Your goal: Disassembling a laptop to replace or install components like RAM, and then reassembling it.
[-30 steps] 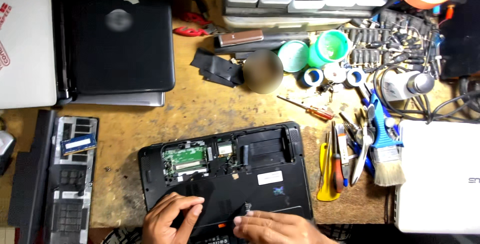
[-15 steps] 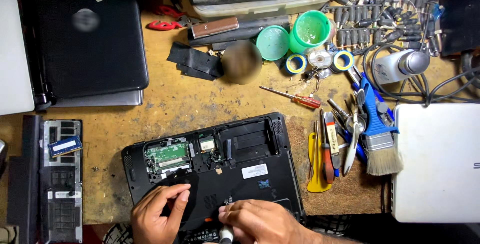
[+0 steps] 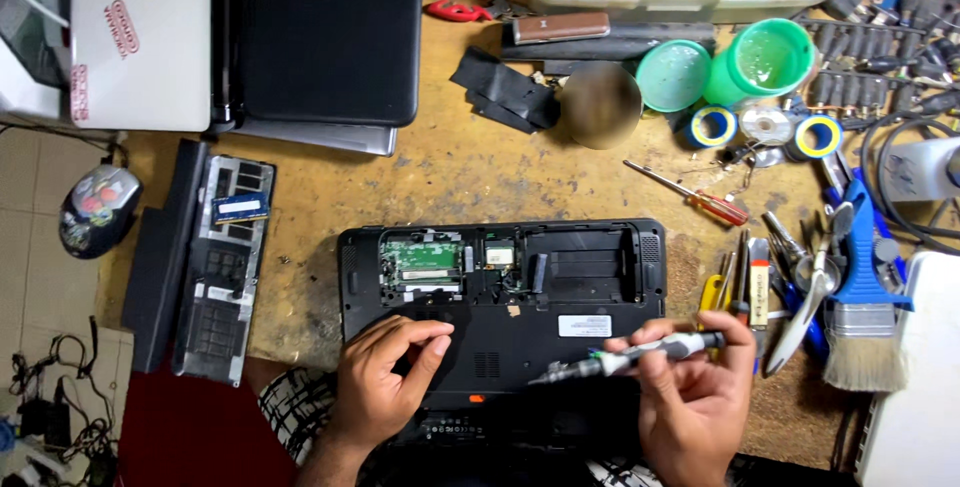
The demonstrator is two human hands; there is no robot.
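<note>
1. On the wooden desk [image 3: 450, 172], near its front edge, lies a black laptop base [image 3: 500, 302] turned underside up, with a bay open at its upper left that shows a green circuit board [image 3: 422, 260].
2. The left hand [image 3: 385, 387] rests flat on the lower left part of the laptop base, fingers [image 3: 425, 342] lightly spread and touching the black cover; it holds nothing.
3. The right hand [image 3: 695, 397] is closed in a pinch around a slim grey screwdriver [image 3: 630, 355], which lies almost level, its tip pointing left over the lower middle of the laptop base. Whether the tip touches the cover cannot be told.
4. Just right of the laptop base, a cluster of hand tools sits on the desk, with a blue-handled paintbrush [image 3: 860, 317] beside them.
5. A red-handled screwdriver [image 3: 690, 195] lies on the desk above the base's right corner.
6. Further back stand a green cup [image 3: 770, 59] and rolls of tape [image 3: 715, 127].
7. At the left, a removed black panel [image 3: 215, 267] lies beside a computer mouse [image 3: 98, 209].
8. A closed black laptop [image 3: 320, 37] sits at the back left.
</note>
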